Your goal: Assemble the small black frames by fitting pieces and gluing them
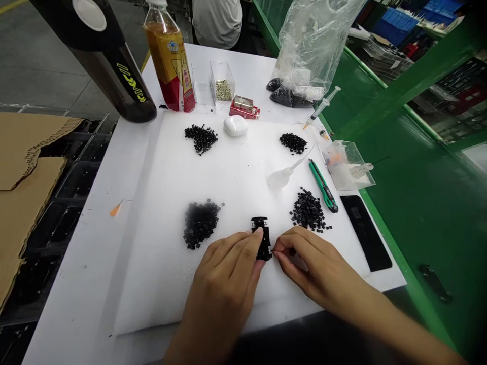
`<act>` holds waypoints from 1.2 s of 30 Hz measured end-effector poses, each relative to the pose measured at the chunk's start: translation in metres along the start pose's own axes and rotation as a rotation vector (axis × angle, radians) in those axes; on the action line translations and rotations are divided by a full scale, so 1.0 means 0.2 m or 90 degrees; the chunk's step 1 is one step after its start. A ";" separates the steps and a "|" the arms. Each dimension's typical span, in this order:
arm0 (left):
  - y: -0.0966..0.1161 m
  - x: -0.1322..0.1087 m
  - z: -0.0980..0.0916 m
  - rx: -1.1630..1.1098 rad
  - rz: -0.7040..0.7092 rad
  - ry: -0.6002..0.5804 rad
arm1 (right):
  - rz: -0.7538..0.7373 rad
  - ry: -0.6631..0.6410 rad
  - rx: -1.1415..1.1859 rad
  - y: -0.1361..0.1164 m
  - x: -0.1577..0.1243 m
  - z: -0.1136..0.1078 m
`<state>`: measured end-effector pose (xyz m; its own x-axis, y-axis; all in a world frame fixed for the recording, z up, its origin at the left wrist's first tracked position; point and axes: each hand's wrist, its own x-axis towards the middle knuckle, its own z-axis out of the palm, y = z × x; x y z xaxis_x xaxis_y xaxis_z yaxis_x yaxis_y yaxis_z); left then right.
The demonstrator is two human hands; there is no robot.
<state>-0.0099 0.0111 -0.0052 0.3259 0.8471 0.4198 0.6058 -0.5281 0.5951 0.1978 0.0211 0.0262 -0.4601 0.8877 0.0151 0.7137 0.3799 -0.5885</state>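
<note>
Black and glinting at its corners, a small black part [262, 239] sits between the fingertips, near the foam's lower edge. The left hand [218, 286] has its fingers laid close together, the index tip pressing on the part's top end. The right hand [323, 268] reaches in from the other side, thumb and index pinched at the part's right edge. Whether the part touches the foam beneath cannot be told.

Just beside the hands lie two heaps of small black pieces [200, 224] [308, 210] on the white foam sheet [152, 253], and two smaller black heaps [200, 139] [292, 143] lie toward its far edge. A green utility knife [323, 185] lies near the right edge, beside a plastic squeeze bottle [280, 177]. A syringe [317, 111] rests past the far right corner.

A slip of that small pinch could flick the part or its loose bits into the nearby heaps, where black on black would be hard to find. Soft foam gives little firm backing, so uneven pressure could twist the part. A careless reach right could also catch the knife.
</note>
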 end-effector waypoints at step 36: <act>0.01 -0.02 -0.02 -0.098 -0.009 0.004 | -0.088 0.005 -0.067 -0.12 0.49 -0.04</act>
<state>-0.0123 0.0065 -0.0034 0.3139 0.8543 0.4142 0.4919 -0.5195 0.6987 0.1399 0.1014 0.0491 -0.5540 0.8269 0.0968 0.6953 0.5234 -0.4925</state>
